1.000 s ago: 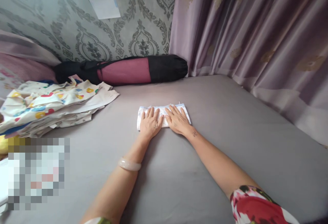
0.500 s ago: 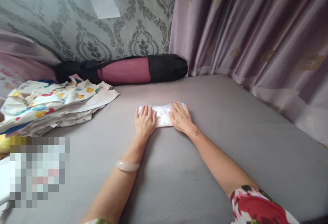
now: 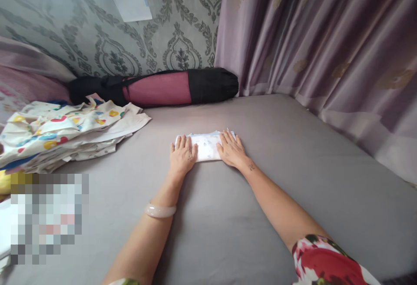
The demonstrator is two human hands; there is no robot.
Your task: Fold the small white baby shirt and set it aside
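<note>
A small white cloth [image 3: 206, 147], folded into a flat rectangle with a pale blue edge and a faint print, lies on the grey bed sheet [image 3: 260, 224]. Across its left end rests my left hand [image 3: 183, 154], palm down, fingers stretched forward. My right hand [image 3: 232, 149] lies flat on the right end in the same way. The middle of the cloth shows between the two hands, while both ends are partly covered. Whether the cloth is a garment I cannot tell.
A pile of printed children's clothes [image 3: 65, 133] lies at the left. Along the patterned wall stretches a black and pink rolled mat bag [image 3: 156, 88]. Purple curtains [image 3: 293, 37] hang at the right. A blurred patch [image 3: 48, 215] hides something lower left.
Both hands have slid slightly apart along the folded cloth, the left one to the left and the right one a little right. More of the cloth's middle shows.
</note>
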